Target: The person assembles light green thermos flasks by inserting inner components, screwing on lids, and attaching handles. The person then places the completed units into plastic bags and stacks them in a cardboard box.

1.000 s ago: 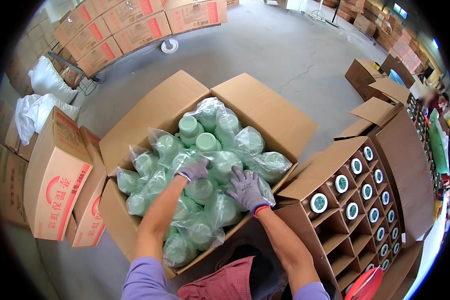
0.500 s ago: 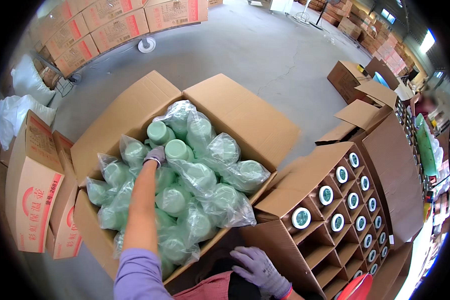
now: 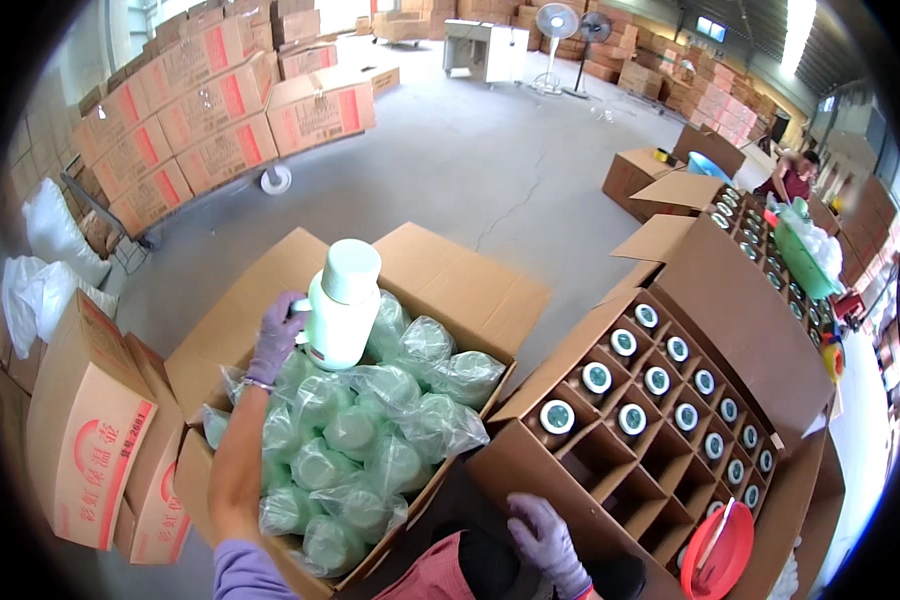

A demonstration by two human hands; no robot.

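Note:
A pale green vacuum jug (image 3: 340,318) with a rounded lid stands upright, clear of the bags around it, with my gloved left hand (image 3: 278,342) closed round its side handle. Below it, an open carton (image 3: 470,290) holds several similar green jugs (image 3: 352,430), most wrapped in clear plastic bags. My gloved right hand (image 3: 545,545) is over my lap, fingers apart and nothing in it. Right of that hand, a divided carton (image 3: 520,475) contains several glass-mouthed liners (image 3: 632,419) with white rims; some of its near compartments hold none.
A red basin (image 3: 735,550) with a stick-like tool sits on the divided carton's near right corner. Printed cartons (image 3: 95,430) lean at left, and more are stacked on a wheeled cart (image 3: 220,145). A person (image 3: 792,182) works at the far right beside a green basket (image 3: 808,258).
My left hand has drawn a jug up out of the carton by its handle. The view has tilted up, showing more of the floor and far wall. My right hand stays low, empty.

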